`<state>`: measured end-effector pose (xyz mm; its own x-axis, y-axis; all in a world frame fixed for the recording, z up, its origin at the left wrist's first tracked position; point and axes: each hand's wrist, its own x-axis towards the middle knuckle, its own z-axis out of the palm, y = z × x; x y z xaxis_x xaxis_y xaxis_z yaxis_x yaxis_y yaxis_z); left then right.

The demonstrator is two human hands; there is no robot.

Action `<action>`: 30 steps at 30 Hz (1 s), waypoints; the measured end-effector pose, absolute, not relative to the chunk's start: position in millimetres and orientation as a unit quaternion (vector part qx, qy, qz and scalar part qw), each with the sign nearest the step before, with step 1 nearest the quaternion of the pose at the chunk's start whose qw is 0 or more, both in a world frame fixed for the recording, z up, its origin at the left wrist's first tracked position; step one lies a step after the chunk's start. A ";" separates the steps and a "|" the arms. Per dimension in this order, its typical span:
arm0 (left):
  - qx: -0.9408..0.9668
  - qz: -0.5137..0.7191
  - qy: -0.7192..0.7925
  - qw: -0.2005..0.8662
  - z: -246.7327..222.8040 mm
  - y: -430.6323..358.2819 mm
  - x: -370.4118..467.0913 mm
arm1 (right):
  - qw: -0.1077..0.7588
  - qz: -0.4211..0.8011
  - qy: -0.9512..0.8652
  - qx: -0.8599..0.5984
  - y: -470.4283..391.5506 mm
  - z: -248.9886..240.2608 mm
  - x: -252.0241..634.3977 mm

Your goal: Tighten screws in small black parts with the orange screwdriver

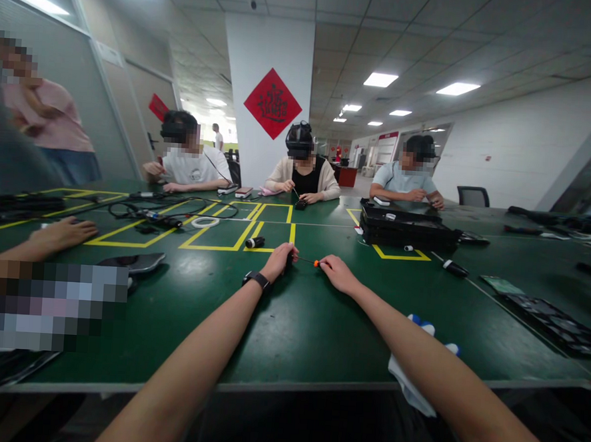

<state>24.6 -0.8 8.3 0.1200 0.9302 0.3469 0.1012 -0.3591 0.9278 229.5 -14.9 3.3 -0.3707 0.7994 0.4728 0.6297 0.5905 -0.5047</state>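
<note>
My left hand [277, 263], below a black wristband [256, 280], is closed around a small black object [289, 258]. Most of that object is hidden by the fingers, so its kind cannot be told. My right hand [339, 274] pinches a screwdriver [316, 263] with an orange part beside the fingertips. Its thin shaft points left and reaches the black object; whether the tip sits in it cannot be made out. Both hands are just above the green table [313, 342]. A short black cylinder with a white end [255, 242] lies beyond my left hand.
Yellow tape [214, 247] marks the table. A black case [408, 229] stands at the back right, with a circuit panel [550, 316] nearer. Cables [160, 218] lie at the left, near another person's hand [67, 235]. Blue-and-white gloves [410, 381] hang over the front edge.
</note>
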 end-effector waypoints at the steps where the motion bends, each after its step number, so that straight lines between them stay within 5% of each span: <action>1: 0.636 0.526 0.403 0.395 7.7 -0.5 24.3 | 0.352 0.117 -0.820 -0.435 -14.8 3.2 229.7; 30: 0.615 0.536 0.417 0.401 7.9 0.6 25.5 | 0.355 0.143 -0.816 -0.433 -19.2 5.8 230.5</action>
<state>25.5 0.6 7.9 0.0768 0.9427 0.3248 0.0827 -0.3306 0.9401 230.5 -19.2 5.8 -0.3735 0.8085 0.4548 0.6055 0.5839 -0.5407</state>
